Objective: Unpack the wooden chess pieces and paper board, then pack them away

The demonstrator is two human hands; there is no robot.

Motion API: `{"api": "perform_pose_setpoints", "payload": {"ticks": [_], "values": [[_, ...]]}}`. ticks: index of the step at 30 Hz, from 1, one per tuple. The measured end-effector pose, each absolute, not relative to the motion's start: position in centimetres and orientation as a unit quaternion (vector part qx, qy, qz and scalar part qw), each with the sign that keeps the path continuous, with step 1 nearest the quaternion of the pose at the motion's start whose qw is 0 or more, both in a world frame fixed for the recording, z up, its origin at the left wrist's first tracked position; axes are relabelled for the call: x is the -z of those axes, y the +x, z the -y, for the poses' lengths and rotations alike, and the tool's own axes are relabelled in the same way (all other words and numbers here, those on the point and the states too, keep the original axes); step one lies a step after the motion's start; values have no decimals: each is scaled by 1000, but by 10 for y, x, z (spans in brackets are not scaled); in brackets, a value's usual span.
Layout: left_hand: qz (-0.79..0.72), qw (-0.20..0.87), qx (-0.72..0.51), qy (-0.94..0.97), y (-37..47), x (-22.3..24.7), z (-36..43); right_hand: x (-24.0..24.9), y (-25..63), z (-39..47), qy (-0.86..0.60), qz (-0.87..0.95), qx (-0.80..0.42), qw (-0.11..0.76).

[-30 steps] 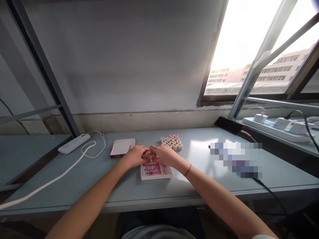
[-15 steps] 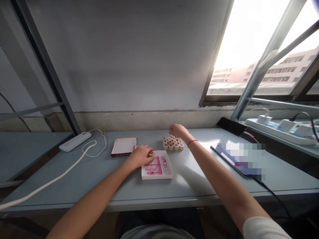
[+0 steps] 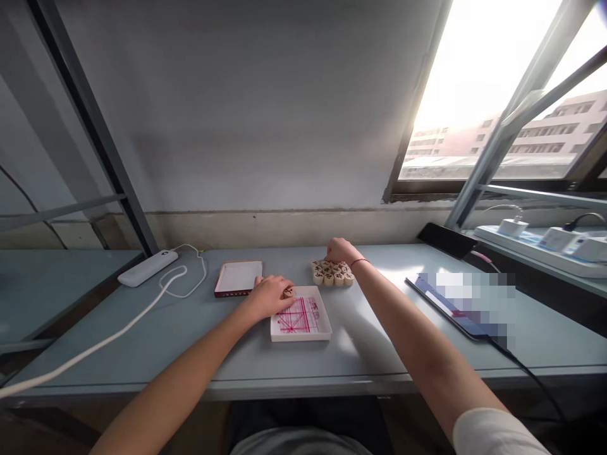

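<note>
So, right hand (image 3: 340, 250) at pieces (image 3: 332, 277)

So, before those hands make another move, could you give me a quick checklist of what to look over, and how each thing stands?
1. Left hand at the white tray: ok, at its far left corner, fingers against a round piece.
2. Right hand at the grouped pieces: ok, over the back of the group.
3. Right hand's grip on a piece: cannot tell, fingertips hidden.
4. Grouped pieces kept together: ok, closely packed where visible.
5. Room in the tray: ok, much of its red-lined bottom shows.
6. White cable out of the way: ok, off to the left, apart from both hands.
</note>
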State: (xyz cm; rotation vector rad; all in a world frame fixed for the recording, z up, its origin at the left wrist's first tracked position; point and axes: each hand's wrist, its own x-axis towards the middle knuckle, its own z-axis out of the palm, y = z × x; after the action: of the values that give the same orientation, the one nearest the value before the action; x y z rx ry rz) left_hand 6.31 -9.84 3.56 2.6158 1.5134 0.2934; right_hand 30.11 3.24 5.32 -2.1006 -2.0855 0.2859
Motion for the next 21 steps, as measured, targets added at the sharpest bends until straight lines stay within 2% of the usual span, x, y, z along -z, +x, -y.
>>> {"api": "perform_pose_setpoints", "payload": {"ticks": [3,6,7,9,12,17,21], "values": [[-502,39,-107,857,63,-34,98,-63,299,-21,-696,686,-115,179],[-499,31,-179,848,64,-33,98,-71,286,12,-600,670,-249,360],[-491,38,-217,843,64,-34,98,-72,280,26,-553,671,-310,385],[-464,70,-290,834,65,-36,98,-73,266,54,-480,676,-406,385],[-416,106,-351,832,67,-40,100,-69,248,84,-427,676,-468,377],[-415,117,-375,821,69,-41,103,-61,246,87,-417,657,-481,403],[-435,104,-319,835,71,-39,104,-57,263,77,-450,641,-437,442]]}}
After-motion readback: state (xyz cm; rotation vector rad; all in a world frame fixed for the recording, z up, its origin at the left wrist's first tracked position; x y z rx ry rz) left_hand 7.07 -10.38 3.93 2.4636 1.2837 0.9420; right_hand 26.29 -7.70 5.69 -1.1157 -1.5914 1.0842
